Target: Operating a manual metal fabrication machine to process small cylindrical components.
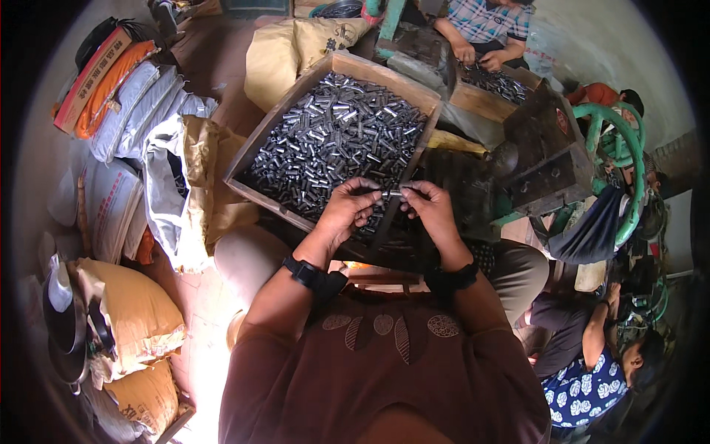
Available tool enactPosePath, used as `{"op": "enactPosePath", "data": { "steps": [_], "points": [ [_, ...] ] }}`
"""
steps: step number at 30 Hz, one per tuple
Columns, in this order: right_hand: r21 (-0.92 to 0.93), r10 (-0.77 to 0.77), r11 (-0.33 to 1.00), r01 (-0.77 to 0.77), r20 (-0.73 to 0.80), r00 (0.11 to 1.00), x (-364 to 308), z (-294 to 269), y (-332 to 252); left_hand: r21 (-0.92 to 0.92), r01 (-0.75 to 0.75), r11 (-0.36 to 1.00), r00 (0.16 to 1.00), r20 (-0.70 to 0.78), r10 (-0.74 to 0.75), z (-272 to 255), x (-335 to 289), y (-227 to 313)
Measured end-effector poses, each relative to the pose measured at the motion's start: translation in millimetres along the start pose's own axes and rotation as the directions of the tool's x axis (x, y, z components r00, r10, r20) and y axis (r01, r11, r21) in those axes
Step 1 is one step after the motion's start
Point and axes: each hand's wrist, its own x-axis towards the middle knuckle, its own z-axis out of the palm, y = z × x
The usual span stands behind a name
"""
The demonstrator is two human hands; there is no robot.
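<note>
A small shiny metal sleeve (394, 192) spans the gap between my two hands, over the near right side of a wooden box (244, 157). My left hand (346, 209) pinches its left end between thumb and fingertips. At its right end, my right hand (430, 209) pinches too, fingers curled. Whether it is one piece or two joined end to end is too small to tell. Below and beyond my hands, the box holds a heap of loose metal sleeves (340, 133), dark grey and silver. Both wrists wear dark bands.
To the right stands a dark metal box (543, 159) by a green wheel (634, 192). A co-worker's hands (477, 58) are over another wooden box (481, 100) of metal pieces. Stacked sacks (140, 111) and a yellow sack (137, 307) line the left; another person (592, 385) sits lower right.
</note>
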Motion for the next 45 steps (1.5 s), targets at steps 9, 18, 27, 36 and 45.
{"op": "enactPosePath", "data": {
  "steps": [9,18,27,36,45],
  "points": [
    [0.022,-0.013,1.000,0.012,0.044,0.999,-3,2,1,0.011,-0.075,0.997,0.997,0.009,0.075,2,0,-5],
    [0.059,0.039,0.996,-0.065,0.369,0.929,-10,-18,-23,0.098,-0.042,0.994,0.970,0.244,0.017,5,-9,2],
    [-0.013,0.038,0.999,-0.036,0.431,0.902,20,-8,-21,-0.055,-0.092,0.994,0.989,0.114,0.098,-5,12,-11],
    [-0.806,-0.288,-0.025,0.591,0.572,0.768,99,51,24,1.000,-0.017,0.021,0.816,0.002,0.578,-41,57,-9],
    [-0.854,-0.288,0.212,0.475,0.411,0.865,98,47,10,0.960,-0.107,0.260,0.758,-0.090,0.646,-43,59,-3]
  ]
}}
